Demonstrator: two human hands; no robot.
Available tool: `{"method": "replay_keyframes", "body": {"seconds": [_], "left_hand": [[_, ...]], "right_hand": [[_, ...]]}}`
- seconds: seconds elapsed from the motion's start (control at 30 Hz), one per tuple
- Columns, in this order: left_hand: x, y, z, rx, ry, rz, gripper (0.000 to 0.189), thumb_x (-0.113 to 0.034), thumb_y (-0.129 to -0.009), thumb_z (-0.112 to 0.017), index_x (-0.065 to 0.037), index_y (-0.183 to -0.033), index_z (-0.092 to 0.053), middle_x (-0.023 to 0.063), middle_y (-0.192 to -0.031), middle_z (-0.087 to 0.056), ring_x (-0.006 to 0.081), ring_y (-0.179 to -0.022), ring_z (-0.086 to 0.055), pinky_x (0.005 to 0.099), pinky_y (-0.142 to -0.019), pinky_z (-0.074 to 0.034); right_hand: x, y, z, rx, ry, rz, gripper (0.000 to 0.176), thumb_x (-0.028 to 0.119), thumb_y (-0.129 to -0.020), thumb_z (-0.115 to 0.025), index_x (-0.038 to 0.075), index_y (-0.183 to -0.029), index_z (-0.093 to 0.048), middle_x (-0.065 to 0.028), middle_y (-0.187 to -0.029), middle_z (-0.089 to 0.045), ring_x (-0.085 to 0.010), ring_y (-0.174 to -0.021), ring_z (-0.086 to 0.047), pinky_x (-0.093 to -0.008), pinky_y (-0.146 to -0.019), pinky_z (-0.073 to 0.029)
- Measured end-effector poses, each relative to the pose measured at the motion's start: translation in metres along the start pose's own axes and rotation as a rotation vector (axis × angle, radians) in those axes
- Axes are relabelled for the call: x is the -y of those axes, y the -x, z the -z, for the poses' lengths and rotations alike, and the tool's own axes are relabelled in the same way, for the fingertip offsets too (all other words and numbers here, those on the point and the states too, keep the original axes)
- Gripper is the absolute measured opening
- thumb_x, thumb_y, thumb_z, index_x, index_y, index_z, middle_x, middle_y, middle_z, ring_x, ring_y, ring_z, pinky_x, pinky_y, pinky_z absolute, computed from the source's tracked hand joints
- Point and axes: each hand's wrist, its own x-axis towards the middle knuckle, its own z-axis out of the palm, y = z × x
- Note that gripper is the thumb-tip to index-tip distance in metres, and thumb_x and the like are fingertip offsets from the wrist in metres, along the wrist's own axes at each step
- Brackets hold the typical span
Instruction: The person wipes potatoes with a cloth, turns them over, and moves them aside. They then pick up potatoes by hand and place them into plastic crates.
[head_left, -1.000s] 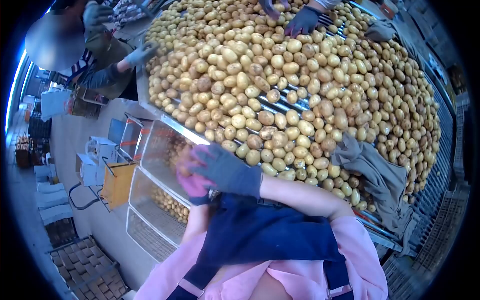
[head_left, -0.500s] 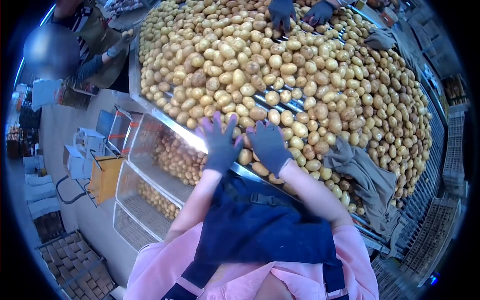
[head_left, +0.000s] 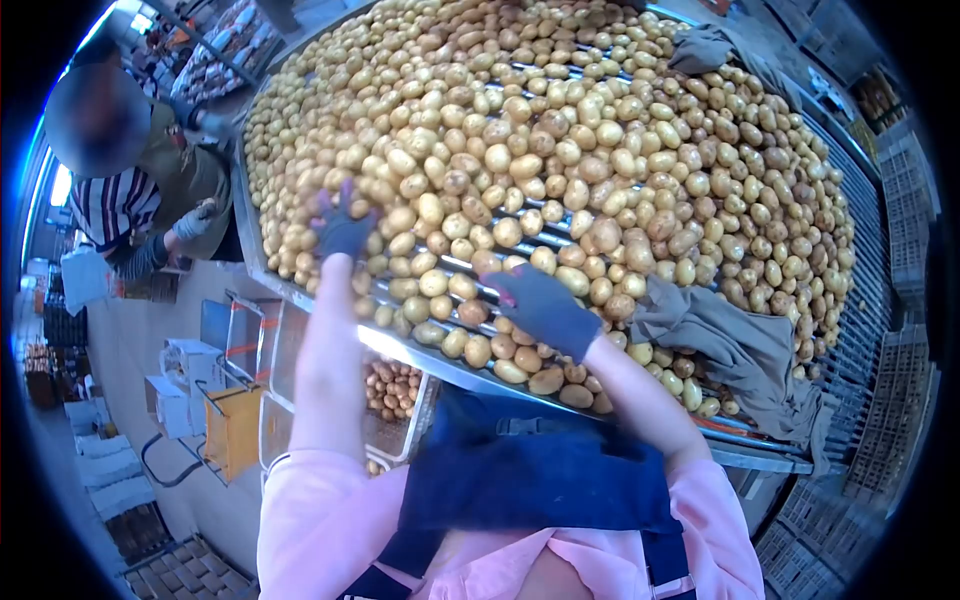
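Observation:
Grey gloves with purple fingertips cover both my hands. My left hand (head_left: 345, 228) reaches out over the potatoes (head_left: 430, 208) at the left side of the sorting table, fingers spread, slightly blurred. My right hand (head_left: 545, 308) lies low over the potatoes nearer the front edge, its fingers apart and pointing left. A brownish potato (head_left: 486, 263) is just beyond its fingertips; whether they touch cannot be made out. Metal rollers (head_left: 545, 238) show through gaps between the potatoes.
A grey cloth (head_left: 715, 340) drapes over the front right of the table, and another cloth (head_left: 715, 48) lies at the back. Below the metal edge (head_left: 390, 345) stands a crate of small potatoes (head_left: 392, 388). A co-worker (head_left: 185, 185) stands at the left. Stacked crates (head_left: 890, 410) line the right.
My left hand has moved forward and left from the front edge, deeper over the potatoes. My right hand has turned to point left. The other worker's gloved hands at the back have left view.

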Motion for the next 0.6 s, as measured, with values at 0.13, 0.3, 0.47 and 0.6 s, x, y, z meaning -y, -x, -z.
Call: {"method": "replay_keyframes", "body": {"seconds": [0.13,0.3,0.47,0.6], "left_hand": [[-0.012,-0.029,0.005,-0.188,0.041,0.096,0.077,-0.047,-0.081,-0.057,-0.028,-0.146,-0.020,0.0260,-0.150,-0.012,0.0494,-0.137,-0.008,0.0708,-0.100,-0.015],[-0.118,0.053,-0.049,-0.494,0.095,-0.636,0.048,-0.037,-0.084,-0.056,-0.019,-0.128,-0.049,0.0176,-0.135,-0.041,0.0425,-0.123,-0.034,0.0564,-0.105,-0.020],[-0.149,0.122,-0.111,-0.163,0.020,-1.006,0.043,-0.031,-0.088,-0.049,-0.023,-0.129,-0.051,0.0114,-0.140,-0.039,0.0352,-0.134,-0.029,0.0518,-0.110,-0.016],[-0.119,0.107,-0.063,-0.106,-0.097,-0.918,0.042,-0.032,-0.088,-0.051,-0.025,-0.129,-0.052,0.0057,-0.137,-0.045,0.0332,-0.134,-0.030,0.0579,-0.110,-0.010]], "right_hand": [[-0.042,0.027,0.055,-0.339,0.104,-0.139,0.019,0.019,-0.087,-0.051,0.012,-0.103,-0.059,-0.0123,-0.090,-0.057,-0.0304,-0.084,-0.058,-0.0418,-0.073,-0.048],[-0.090,0.031,0.087,-0.430,0.562,-0.346,0.014,0.014,-0.084,-0.052,0.009,-0.096,-0.057,-0.0116,-0.087,-0.056,-0.0293,-0.081,-0.057,-0.0404,-0.071,-0.046],[-0.043,0.001,-0.019,-0.200,0.768,-0.185,0.038,0.011,-0.081,-0.051,0.003,-0.118,-0.051,-0.0044,-0.080,-0.063,-0.0189,-0.065,-0.063,-0.0391,-0.050,-0.050],[-0.045,0.013,-0.002,-0.236,0.266,0.145,0.043,0.012,-0.075,-0.059,0.011,-0.117,-0.053,-0.0078,-0.086,-0.062,-0.0265,-0.088,-0.060,-0.0379,-0.068,-0.053]]}}
